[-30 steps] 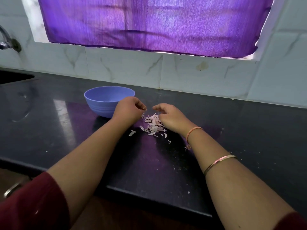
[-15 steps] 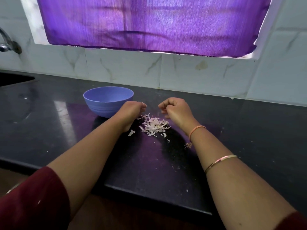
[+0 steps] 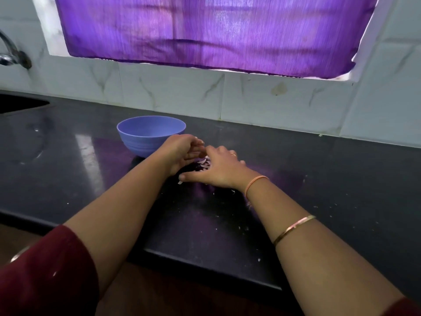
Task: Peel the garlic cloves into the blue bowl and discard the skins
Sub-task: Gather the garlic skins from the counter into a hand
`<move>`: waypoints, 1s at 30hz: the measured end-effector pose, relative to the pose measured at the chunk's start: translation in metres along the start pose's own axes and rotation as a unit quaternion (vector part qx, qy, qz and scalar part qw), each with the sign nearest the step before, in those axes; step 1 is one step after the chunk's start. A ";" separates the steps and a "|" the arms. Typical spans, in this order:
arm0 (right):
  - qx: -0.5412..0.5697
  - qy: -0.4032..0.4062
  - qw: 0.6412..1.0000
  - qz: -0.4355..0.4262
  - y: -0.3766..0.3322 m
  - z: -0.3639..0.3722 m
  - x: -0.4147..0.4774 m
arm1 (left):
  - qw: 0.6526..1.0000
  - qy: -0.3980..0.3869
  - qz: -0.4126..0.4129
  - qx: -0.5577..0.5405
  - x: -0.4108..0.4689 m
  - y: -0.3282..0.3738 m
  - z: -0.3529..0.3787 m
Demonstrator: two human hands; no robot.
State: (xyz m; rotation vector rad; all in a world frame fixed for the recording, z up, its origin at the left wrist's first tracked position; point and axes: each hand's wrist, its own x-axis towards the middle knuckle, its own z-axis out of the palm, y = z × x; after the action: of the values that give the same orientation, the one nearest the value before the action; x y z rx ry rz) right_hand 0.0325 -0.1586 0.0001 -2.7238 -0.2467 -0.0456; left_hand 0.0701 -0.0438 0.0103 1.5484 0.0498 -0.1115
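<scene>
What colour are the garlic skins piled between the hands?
Pale pinkish-white papery garlic skins, standing out against the glossy black countertop; the head view shows them best.

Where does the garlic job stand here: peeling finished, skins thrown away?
Peeling looks done: a pile of skins lies on the counter beside the blue bowl, whose contents I cannot see. In hand: the left hand cups and the right hand lies flat over the pile, apparently gathering it. Left: discarding the skins.
</scene>
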 end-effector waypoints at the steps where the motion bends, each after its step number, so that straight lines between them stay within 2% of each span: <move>1: -0.019 0.004 1.000 -0.002 -0.005 0.005 0.000 | 1.000 0.003 0.001 0.007 0.000 0.000 -0.001; 9: -0.033 0.037 0.999 0.012 -0.002 0.008 0.009 | 1.000 0.006 -0.003 0.021 -0.001 0.001 0.000; 14: 0.060 0.066 0.996 -0.031 0.015 -0.012 0.008 | 1.000 -0.002 0.001 0.009 -0.001 -0.001 0.000; 18: 0.155 0.148 0.976 -0.023 0.023 -0.019 0.006 | 1.000 -0.010 0.002 0.012 -0.002 -0.001 0.002; 23: 0.183 0.209 0.960 -0.039 0.021 -0.024 0.006 | 1.000 -0.008 0.001 0.016 -0.004 -0.001 0.003; 30: 0.199 0.215 0.955 -0.050 0.022 -0.024 0.006 | 0.999 0.001 0.017 0.048 -0.001 -0.002 0.001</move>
State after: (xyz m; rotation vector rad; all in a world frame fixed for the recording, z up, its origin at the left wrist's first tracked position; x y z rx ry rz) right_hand 0.0428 -0.1872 0.0142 -2.2300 -0.2342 -0.5485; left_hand 0.0687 -0.0450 0.0079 1.6453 0.0197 -0.0874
